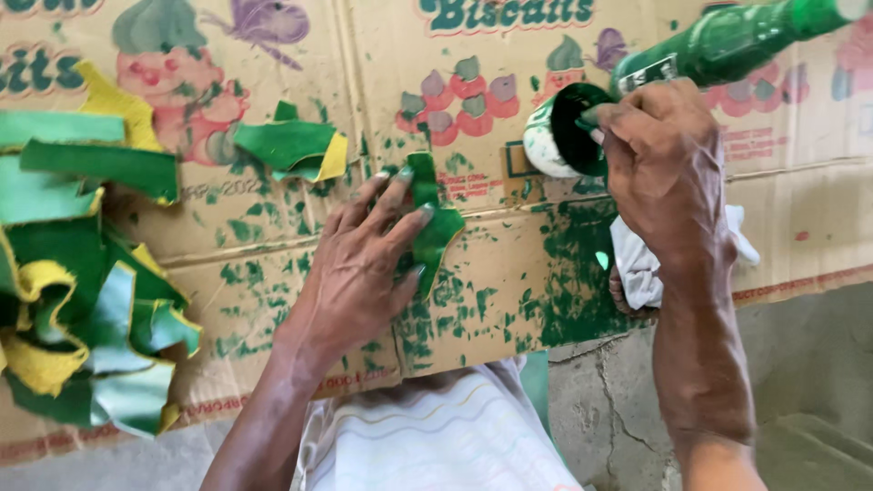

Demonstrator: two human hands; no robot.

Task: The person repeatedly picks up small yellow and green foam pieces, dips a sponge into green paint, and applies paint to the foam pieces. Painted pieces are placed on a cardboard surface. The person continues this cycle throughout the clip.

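My left hand (364, 264) presses flat on a small green-painted leather piece (432, 223) lying on a flattened cardboard sheet (509, 273). Its fingers are spread and paint-stained. My right hand (659, 164) is to the right, fingers closed on a round green-stained container (559, 132) and a white cloth (637, 264) bunched beneath the palm. A green plastic bottle (727, 41) lies just beyond my right hand, at the top right.
A pile of green and yellow leather strips (82, 291) sits at the left. Another folded green and yellow piece (296, 145) lies above my left hand. Green paint smears cover the cardboard. Grey concrete floor (800, 364) shows at the lower right.
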